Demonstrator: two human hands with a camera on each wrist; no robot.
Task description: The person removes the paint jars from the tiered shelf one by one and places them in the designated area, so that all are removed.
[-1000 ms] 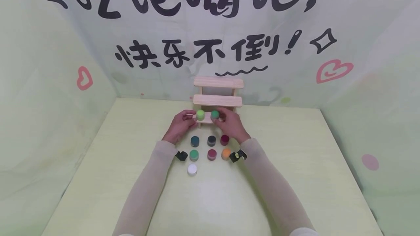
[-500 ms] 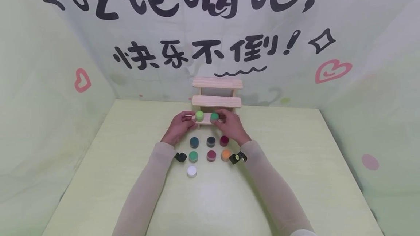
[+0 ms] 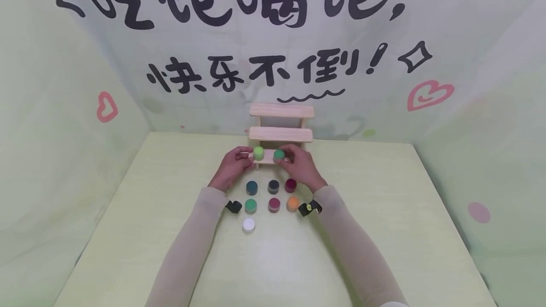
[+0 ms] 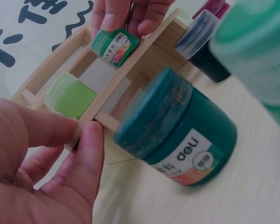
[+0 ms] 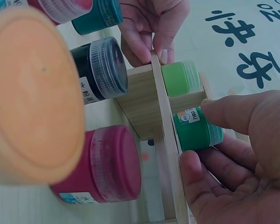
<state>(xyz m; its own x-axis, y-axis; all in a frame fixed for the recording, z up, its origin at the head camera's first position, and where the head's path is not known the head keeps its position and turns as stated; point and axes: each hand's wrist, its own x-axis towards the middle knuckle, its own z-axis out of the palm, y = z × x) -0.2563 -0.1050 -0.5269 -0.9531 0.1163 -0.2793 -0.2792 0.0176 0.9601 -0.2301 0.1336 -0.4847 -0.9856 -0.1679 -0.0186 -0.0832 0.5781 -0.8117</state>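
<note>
My left hand [image 3: 232,167] pinches the left end of the lowest step of a small wooden tiered rack [image 3: 281,134] between thumb and finger. Right beside those fingertips, a light green paint jar [image 4: 71,94] stands on that step. With my right hand [image 3: 300,165] I hold a darker green paint jar [image 5: 196,128] on the same step, to the right of the light green one. Its label faces the front, and the fingers and thumb reach round its lid and side. Wooden slats [image 4: 116,93] of the rack show between the two jars in the left wrist view.
In front of the rack stand more paint jars: teal [image 3: 251,187], dark [image 3: 273,186], dark red [image 3: 290,185], green [image 3: 250,206], crimson [image 3: 274,204], orange [image 3: 293,203] and white [image 3: 249,225]. A printed cloth [image 3: 204,108] hangs behind the table [image 3: 264,269].
The scene sits slightly lower in the head view. Both hands keep their holds; the darker green jar is a touch further right from the light green one.
</note>
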